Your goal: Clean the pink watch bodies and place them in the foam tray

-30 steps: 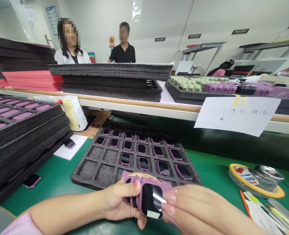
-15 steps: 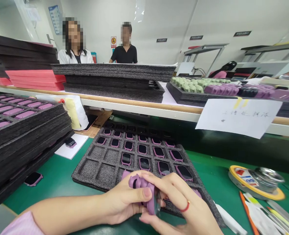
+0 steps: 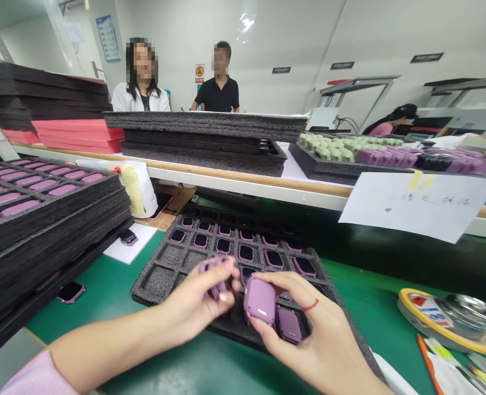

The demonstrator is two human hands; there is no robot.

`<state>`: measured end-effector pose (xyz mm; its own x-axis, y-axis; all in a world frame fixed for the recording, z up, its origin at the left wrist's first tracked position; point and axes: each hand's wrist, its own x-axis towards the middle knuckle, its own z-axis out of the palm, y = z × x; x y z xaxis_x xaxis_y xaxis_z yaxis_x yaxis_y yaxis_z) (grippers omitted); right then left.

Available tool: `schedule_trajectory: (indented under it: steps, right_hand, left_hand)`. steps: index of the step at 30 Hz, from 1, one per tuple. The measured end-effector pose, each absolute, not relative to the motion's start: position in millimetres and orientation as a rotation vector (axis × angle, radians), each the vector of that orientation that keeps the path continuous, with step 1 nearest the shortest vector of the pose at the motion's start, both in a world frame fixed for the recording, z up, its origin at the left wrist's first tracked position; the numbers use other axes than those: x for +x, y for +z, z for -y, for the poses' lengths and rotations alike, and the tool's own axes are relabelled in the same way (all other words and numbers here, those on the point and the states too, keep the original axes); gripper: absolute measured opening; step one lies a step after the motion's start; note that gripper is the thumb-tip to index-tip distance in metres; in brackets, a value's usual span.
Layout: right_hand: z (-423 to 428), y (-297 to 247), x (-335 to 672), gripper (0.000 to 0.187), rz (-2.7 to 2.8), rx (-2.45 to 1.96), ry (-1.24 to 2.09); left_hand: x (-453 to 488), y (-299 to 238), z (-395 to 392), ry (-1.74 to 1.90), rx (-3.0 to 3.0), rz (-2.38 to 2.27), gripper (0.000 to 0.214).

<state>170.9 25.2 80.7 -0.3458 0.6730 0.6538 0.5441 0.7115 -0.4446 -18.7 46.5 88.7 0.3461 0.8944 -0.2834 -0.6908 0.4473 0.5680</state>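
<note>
My right hand [image 3: 319,318] pinches a purple watch case [image 3: 260,298] by its edges, its smooth face with small marks turned toward me. Close by, my left hand [image 3: 193,304] is closed around small purple pieces [image 3: 216,282]; its fingers partly hide them, so their exact kind is unclear. Both hands are over a black foam tray [image 3: 154,282] with square pockets. Rows of purple watch cases with dark screens [image 3: 223,246] fill many pockets, while some on the left hold nothing. Under my right fingers lies another purple case [image 3: 289,325], face down in the tray.
On the left rises a stack of foam trays [image 3: 99,219] with purple cases. A loose watch case [image 3: 71,292] lies beside it on the green mat. Yellow-rimmed tape roll [image 3: 436,318] and pens [image 3: 430,362] lie right. A shelf [image 3: 235,184] crosses ahead; people are beyond it.
My hands have moved apart. The watch case has come away from the purple pieces in my left hand and is now in my right hand, turned toward me. The view has shifted slightly.
</note>
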Motion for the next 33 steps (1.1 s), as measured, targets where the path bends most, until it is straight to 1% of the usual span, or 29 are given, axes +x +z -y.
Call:
schedule_trajectory:
  steps: [5, 6, 9, 10, 12, 14, 16, 18, 20, 21, 22, 24, 25, 29, 33]
  right_hand:
    - [-48, 50, 113, 0.03, 2.183, -1.016, 0.334]
    - [-52, 43, 99, 0.029, 2.197, -1.017, 0.333]
    - [-62, 28, 70, 0.029, 2.194, -1.016, 0.314]
    - [-64, 26, 67, 0.028, 2.19, -1.007, 0.312]
    - [-68, 28, 73, 0.021, 2.164, -0.979, 0.31]
    - [-69, 39, 91, 0.021, 2.096, -0.967, 0.299]
    - [-66, 53, 113, 0.024, 1.989, -0.969, 0.271]
    - [-60, 65, 131, 0.023, 1.941, -0.916, 0.223]
    - [-52, 73, 142, 0.031, 2.009, -0.829, 0.151]
    - [-48, 74, 145, 0.033, 2.052, -0.79, 0.117]
    - [-45, 75, 146, 0.029, 2.08, -0.766, 0.094]
    - [-41, 77, 145, 0.015, 2.069, -0.747, 0.086]
    - [-39, 78, 145, 0.011, 2.054, -0.741, 0.097]
    - [-38, 85, 143, 0.004, 2.041, -0.709, 0.152]
    - [-39, 89, 145, 0.01, 1.912, -0.723, 0.256]
  left_hand:
    - [-45, 107, -75, 1.335, 0.397, -0.579, 0.017]
    - [-49, 107, -77, 1.358, 0.409, -0.577, 0.016]
    - [-56, 101, -81, 1.378, 0.447, -0.59, 0.028]
    - [-57, 99, -82, 1.377, 0.455, -0.595, 0.028]
    - [-60, 97, -83, 1.359, 0.462, -0.599, 0.022]
    - [-60, 94, -83, 1.329, 0.467, -0.586, 0.017]
    - [-57, 92, -82, 1.268, 0.466, -0.562, 0.021]
    - [-52, 87, -77, 1.14, 0.446, -0.537, 0.031]
    - [-43, 81, -70, 0.972, 0.422, -0.517, 0.04]
    - [-39, 79, -66, 0.903, 0.419, -0.511, 0.044]
    - [-35, 77, -62, 0.85, 0.422, -0.505, 0.047]
    - [-29, 75, -54, 0.778, 0.434, -0.495, 0.051]
    - [-27, 75, -52, 0.757, 0.439, -0.492, 0.052]
    - [-26, 76, -47, 0.732, 0.458, -0.479, 0.052]
    - [-28, 72, -47, 0.715, 0.467, -0.475, 0.051]
